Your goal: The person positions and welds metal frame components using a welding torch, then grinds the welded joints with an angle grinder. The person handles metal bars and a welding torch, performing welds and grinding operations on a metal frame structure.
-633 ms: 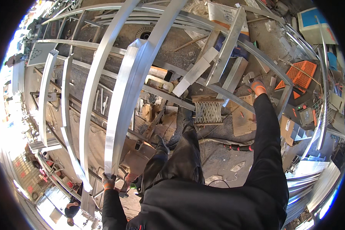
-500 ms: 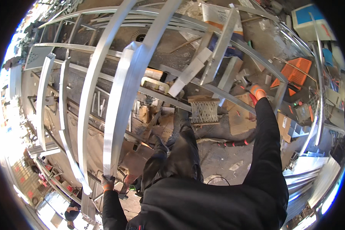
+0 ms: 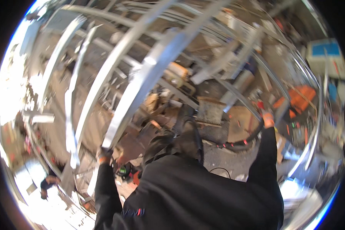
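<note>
My left hand [image 3: 104, 154], in a dark glove with an orange cuff, is closed around the near end of a long silver metal beam [image 3: 140, 82]. The beam slants away to the upper right across other metal bars. Out to the right, my right hand [image 3: 268, 118], gloved with orange at the wrist, grips a red-handled welding torch [image 3: 260, 104]. From that hand a thick black cable [image 3: 239, 144] with red bands curves back toward my legs. The torch's tip is blurred. Beside the torch lies the corner of a metal frame [image 3: 285, 96].
An orange crate [image 3: 301, 97] sits beyond my right hand, with a white-and-blue box [image 3: 327, 57] farther off. Flat cardboard [image 3: 241, 122] and a wire-mesh piece [image 3: 211, 111] lie ahead of my feet. Several metal bars [image 3: 96, 90] stretch leftward. Another person [image 3: 49, 186] is at the lower left.
The view has turned and blurred, with the right side shifting down and the left side up. My left hand stays on the beam's end; the torch in my right hand points more directly away.
</note>
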A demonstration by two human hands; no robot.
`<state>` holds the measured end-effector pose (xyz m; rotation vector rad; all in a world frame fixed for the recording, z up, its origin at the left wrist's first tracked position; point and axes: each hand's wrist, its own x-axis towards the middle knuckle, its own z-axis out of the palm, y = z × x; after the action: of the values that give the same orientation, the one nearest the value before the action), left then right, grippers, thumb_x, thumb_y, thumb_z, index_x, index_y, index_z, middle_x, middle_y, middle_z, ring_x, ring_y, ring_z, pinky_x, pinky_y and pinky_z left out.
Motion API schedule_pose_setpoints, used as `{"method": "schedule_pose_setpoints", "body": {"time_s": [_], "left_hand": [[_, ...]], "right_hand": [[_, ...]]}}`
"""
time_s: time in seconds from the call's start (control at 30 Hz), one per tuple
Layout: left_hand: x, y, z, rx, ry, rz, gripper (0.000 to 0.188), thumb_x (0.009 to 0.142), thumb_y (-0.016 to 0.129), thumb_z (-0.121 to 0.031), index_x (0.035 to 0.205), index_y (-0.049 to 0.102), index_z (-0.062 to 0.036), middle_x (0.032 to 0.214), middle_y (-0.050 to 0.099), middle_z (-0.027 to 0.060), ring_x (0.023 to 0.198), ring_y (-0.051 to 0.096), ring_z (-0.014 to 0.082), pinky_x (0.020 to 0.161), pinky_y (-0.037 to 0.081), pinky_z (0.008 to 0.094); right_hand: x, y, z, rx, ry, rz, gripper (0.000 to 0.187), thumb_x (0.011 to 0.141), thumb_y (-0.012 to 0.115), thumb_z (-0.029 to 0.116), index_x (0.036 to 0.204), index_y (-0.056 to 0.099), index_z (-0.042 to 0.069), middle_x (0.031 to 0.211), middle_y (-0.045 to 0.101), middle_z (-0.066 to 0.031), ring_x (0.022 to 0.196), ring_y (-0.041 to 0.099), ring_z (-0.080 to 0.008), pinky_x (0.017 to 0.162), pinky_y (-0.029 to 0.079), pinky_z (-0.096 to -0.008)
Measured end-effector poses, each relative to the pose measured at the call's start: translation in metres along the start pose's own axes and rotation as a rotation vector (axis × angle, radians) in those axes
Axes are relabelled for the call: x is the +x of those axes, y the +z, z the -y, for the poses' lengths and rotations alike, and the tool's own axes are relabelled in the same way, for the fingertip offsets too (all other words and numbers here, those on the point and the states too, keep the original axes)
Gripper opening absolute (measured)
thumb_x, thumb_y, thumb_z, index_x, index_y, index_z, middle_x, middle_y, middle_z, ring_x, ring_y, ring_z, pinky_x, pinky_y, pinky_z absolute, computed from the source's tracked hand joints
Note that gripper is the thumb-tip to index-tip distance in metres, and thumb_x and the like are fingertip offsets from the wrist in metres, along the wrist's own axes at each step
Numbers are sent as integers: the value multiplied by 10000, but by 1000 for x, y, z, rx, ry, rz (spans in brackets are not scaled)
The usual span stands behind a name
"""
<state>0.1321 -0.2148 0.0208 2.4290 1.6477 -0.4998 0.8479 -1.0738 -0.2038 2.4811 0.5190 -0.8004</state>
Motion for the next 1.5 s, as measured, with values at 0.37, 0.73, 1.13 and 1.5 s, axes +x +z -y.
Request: {"method": "schedule_pose_setpoints", "body": {"time_s": [0.37, 0.73, 1.13, 1.5], "left_hand": [[-18, -17, 23, -114, 133, -105, 708, 762, 959, -522, 1264, 716, -87, 1184, 760, 156, 1144, 727, 382, 999, 544, 501], [-48, -57, 101, -236, 152, -326, 712, 724, 956, -511, 1300, 718, -168, 1248, 736, 89, 1205, 695, 322, 1018, 497, 500], [-217, -69, 135, -476, -96, -632, 662, 715, 967, -461, 1221, 731, -106, 1140, 764, 133, 1084, 721, 374, 973, 502, 511], [-393, -15, 32, -904, -619, -629, 685, 669, 1029, -308, 1201, 730, 5, 1063, 783, 203, 995, 776, 377, 908, 600, 453]], "right_hand": [[-137, -159, 203, 531, 122, -646, 774, 995, 785, 470, 1529, 616, -64, 1535, 623, -335, 1415, 608, -457, 1199, 499, -491], [-321, -229, 480, 800, -634, -506, 738, 948, 794, 42, 1641, 539, 40, 1561, 642, -228, 1425, 630, -354, 1193, 497, -441], [-404, -281, 623, 567, -1244, -150, 693, 980, 818, 233, 1607, 576, 65, 1491, 692, -213, 1378, 671, -386, 1190, 517, -466], [-387, -305, 663, 372, -1529, 76, 627, 1022, 761, 416, 1570, 621, 146, 1395, 743, -216, 1295, 699, -416, 1138, 542, -479]]}}
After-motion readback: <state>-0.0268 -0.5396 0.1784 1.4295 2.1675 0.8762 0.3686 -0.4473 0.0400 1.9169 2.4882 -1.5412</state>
